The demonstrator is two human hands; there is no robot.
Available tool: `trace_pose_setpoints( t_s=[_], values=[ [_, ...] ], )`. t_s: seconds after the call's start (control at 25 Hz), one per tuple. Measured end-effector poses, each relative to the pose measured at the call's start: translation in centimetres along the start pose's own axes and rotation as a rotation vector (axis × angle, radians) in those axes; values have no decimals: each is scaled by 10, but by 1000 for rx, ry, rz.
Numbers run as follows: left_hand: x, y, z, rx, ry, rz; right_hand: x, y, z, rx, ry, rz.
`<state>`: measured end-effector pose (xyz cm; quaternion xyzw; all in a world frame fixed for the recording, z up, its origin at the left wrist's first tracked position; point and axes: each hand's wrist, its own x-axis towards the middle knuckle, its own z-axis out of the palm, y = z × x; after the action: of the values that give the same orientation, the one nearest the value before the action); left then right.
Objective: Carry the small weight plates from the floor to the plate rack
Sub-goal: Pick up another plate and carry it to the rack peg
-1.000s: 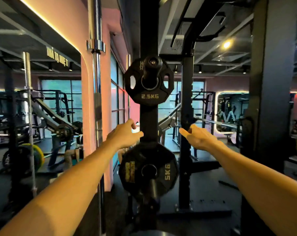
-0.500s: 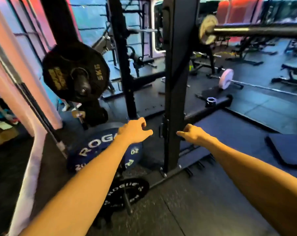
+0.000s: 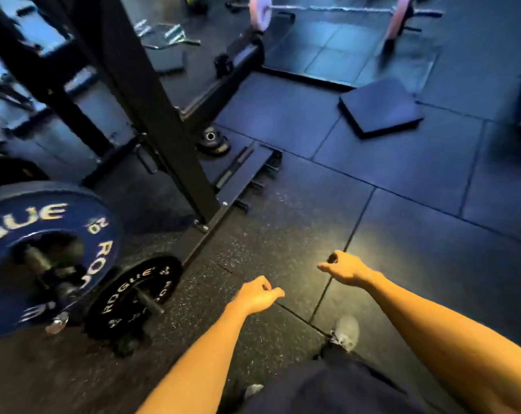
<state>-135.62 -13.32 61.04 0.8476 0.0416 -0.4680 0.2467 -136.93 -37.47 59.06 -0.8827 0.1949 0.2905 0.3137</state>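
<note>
Both my left hand [image 3: 257, 295] and right hand [image 3: 344, 268] hang loosely curled, holding nothing. Small weight plate [image 3: 212, 141] lies on floor [image 3: 402, 234] beside rack upright [image 3: 151, 115], well apart from them.

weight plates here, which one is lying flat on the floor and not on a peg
The small black plate beyond the rack upright. The blue Rogue plate and black Rogue plate stand upright on pegs.

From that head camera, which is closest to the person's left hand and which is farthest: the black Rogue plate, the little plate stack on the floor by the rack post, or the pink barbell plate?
From the left hand:
1. Black Rogue plate, low on the rack, just to its left.
2. Small plate stack, on the floor beyond the rack upright.
3. Pink barbell plate, far across the room at the top.
</note>
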Motion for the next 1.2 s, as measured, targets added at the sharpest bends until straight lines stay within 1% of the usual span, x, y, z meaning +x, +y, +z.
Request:
trace_pose_setpoints(
  t_s=[0.08,0.16,0.24,0.32,0.44,0.64,0.8,0.88,0.96,1.08,1.12,1.2],
  values=[
    [23,29,35,112,-112,-25,-4,61,-6,16,-59,85],
    [46,72,61,195,-177,-34,-4,119,-21,20,-112,165],
    [64,111,70,235,-184,-24,-1,158,-40,23,-147,214],
    [86,157,76,278,-175,0,10,191,-70,63,-148,261],
    [118,220,71,344,-160,39,35,216,-117,131,-138,324],
    [188,299,46,376,-181,44,109,227,-184,122,-137,325],
    [266,368,3,377,-190,37,204,223,-260,57,-171,299],
    [301,410,-33,368,-174,44,252,210,-311,32,-138,274],
    [333,455,-70,371,-149,58,292,193,-365,26,-64,227],
    [375,522,-118,381,-132,69,349,176,-438,95,48,221],
    [389,542,-129,364,-135,72,368,173,-458,107,66,222],
    [417,575,-143,326,-143,73,408,172,-488,97,39,235]
  ],
)
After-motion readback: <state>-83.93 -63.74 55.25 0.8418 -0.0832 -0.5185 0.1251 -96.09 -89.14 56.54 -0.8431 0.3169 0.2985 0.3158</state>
